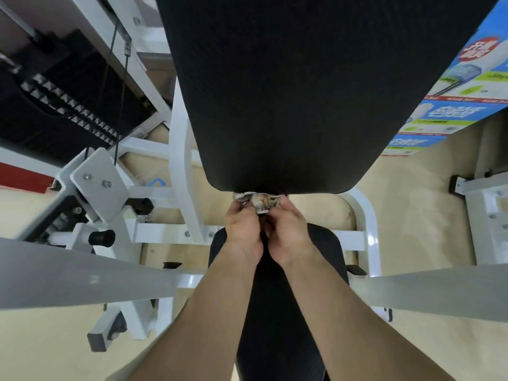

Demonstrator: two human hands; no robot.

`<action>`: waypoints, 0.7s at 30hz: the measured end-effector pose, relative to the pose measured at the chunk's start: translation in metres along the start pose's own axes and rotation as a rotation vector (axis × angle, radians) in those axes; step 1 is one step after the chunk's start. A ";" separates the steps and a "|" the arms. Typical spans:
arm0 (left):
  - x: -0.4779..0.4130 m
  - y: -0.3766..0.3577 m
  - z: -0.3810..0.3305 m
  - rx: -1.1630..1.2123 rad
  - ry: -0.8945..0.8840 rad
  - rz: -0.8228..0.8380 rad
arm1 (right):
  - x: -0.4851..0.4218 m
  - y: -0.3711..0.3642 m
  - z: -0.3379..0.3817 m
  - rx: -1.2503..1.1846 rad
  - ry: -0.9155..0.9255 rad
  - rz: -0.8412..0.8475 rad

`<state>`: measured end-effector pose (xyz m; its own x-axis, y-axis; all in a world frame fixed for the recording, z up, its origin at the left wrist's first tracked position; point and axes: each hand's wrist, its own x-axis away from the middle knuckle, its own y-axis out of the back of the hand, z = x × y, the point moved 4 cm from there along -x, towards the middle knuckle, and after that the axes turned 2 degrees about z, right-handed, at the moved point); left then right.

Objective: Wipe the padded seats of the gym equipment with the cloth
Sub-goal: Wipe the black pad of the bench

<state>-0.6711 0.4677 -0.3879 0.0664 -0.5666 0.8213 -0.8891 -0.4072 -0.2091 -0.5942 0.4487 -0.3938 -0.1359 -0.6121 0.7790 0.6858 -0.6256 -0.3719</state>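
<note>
Sitting crumpled right at the lower edge of the back pad (288,92), the cloth (258,201) is pinched by both the left hand (243,226) and the right hand (288,229), equally near. The seat pad (327,251) lies directly beneath them (long axis running back toward the person), with the white frame (181,160) around it.

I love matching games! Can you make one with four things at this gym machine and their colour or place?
Things:
1 cloth
2 back pad
3 frame
4 poster

Colour or place:
A white
B held by left hand and right hand
C black
D mostly blue, far right

Pairs: 1-B, 2-C, 3-A, 4-D
</note>
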 end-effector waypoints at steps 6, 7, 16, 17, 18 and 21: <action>-0.004 0.008 -0.012 0.071 -0.020 0.004 | -0.005 -0.014 -0.008 -0.077 -0.061 0.001; -0.003 0.001 -0.006 0.048 0.000 0.032 | -0.003 -0.006 -0.002 -0.099 -0.049 -0.014; -0.004 0.003 -0.008 0.090 0.020 -0.019 | 0.016 -0.012 0.002 -0.066 -0.070 -0.059; -0.007 0.012 -0.017 0.101 -0.005 -0.059 | 0.014 -0.024 -0.003 -0.031 -0.092 -0.055; -0.009 0.022 -0.027 0.114 -0.031 -0.092 | 0.011 -0.037 -0.008 0.004 -0.111 -0.068; -0.012 0.042 -0.052 0.175 -0.094 -0.124 | 0.005 -0.069 -0.023 0.087 -0.165 -0.114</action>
<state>-0.7334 0.4949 -0.3793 0.2191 -0.5655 0.7951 -0.7798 -0.5913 -0.2057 -0.6582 0.4779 -0.3760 -0.1026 -0.4480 0.8881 0.7329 -0.6377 -0.2370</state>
